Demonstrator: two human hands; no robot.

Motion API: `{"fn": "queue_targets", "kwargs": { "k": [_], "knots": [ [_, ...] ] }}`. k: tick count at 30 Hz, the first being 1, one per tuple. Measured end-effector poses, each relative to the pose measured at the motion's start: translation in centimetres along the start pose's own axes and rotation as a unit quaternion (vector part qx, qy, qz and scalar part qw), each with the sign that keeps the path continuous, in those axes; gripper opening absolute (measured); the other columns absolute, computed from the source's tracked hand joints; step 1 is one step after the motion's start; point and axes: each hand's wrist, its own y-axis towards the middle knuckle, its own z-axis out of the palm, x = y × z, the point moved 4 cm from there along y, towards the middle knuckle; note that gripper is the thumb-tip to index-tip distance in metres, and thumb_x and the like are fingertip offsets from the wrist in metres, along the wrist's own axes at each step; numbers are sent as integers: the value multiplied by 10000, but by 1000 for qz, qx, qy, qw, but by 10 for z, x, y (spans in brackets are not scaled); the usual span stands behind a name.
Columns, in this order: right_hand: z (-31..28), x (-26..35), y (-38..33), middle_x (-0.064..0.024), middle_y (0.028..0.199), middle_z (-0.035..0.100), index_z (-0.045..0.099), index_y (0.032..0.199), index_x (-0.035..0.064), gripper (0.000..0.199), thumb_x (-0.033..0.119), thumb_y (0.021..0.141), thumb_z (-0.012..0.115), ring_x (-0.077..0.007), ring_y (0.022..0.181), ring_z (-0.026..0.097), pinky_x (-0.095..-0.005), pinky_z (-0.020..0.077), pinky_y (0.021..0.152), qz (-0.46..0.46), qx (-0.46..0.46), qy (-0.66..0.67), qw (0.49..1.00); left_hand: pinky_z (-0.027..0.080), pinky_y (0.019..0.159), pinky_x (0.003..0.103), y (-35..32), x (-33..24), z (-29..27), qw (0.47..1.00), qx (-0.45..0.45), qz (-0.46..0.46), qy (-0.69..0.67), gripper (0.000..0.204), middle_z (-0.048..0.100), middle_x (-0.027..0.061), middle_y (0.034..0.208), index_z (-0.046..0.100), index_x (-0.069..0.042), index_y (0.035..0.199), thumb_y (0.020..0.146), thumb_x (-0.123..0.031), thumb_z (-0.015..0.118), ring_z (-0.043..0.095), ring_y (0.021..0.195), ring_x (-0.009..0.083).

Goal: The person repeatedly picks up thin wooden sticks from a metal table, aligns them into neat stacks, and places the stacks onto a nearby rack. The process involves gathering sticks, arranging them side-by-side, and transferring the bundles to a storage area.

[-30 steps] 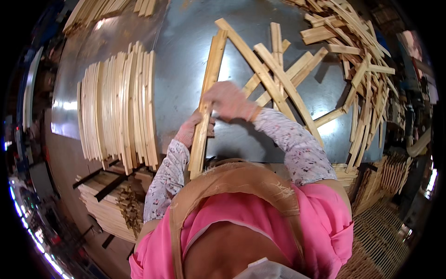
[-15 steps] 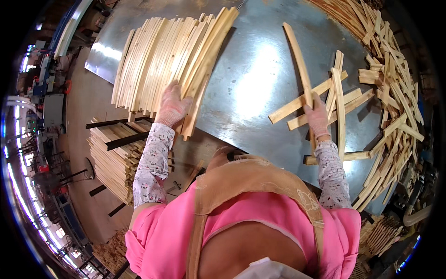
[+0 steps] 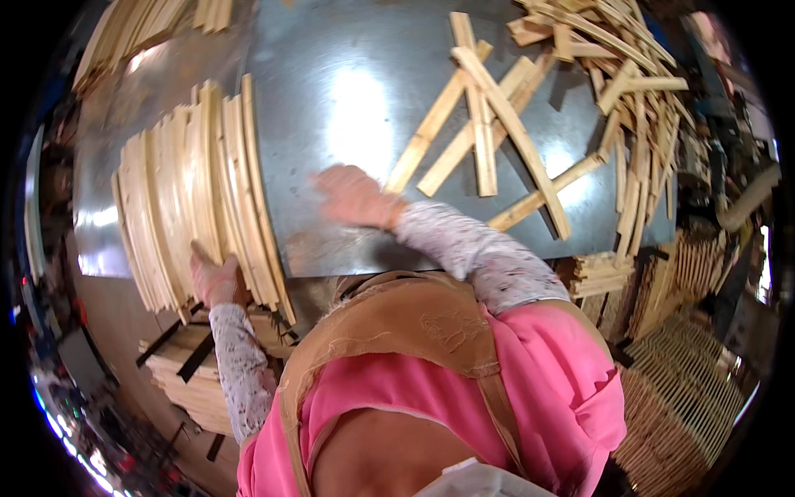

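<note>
A row of pale wooden strips (image 3: 170,199) lies side by side on the metal table at the left. My left hand (image 3: 215,280), in a thin glove, is at the row's near end, with thumb and fingers closed around strip ends. A curved strip (image 3: 263,199) lies along the row's right edge. My right hand (image 3: 354,197) is over the table between the row and several loose, crossed wooden strips (image 3: 520,141). Motion smears its fingers, and I see no strip in it.
The metal table (image 3: 319,248) has its near edge close to my body. A tangled heap of strips (image 3: 638,124) covers its right side. More strips (image 3: 137,29) lie at the far left. Stacked wood (image 3: 190,373) stands below the left edge, and slatted stacks (image 3: 687,398) at the lower right.
The view has turned and shifted. My right hand has swung left, away from the loose strips, and the strip it held is no longer in it. My left hand stays at the row's near end.
</note>
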Motion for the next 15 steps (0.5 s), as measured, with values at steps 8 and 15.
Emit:
{"fn": "queue_targets", "kwargs": {
  "k": [8, 15],
  "knots": [
    [-147, -286, -279, -268, 1355, 645, 500, 1553, 82, 698, 336, 937, 709, -468, 1245, 619, -518, 520, 1065, 448, -180, -131, 866, 352, 1292, 496, -54, -176, 35, 942, -59, 299, -144, 671, 512, 164, 1628, 518, -63, 1570, 994, -336, 729, 409, 1560, 331],
    [-156, -236, -201, -333, 1437, 599, 368, 1636, -26, 946, 485, 940, 755, -477, 1314, 606, -515, 484, 1116, 393, -296, 120, 862, 345, 1266, 533, -142, -360, 150, 886, -59, 456, -51, 594, 504, 137, 1621, 530, -124, 1546, 1003, -353, 602, 388, 1558, 372]
  ]
}}
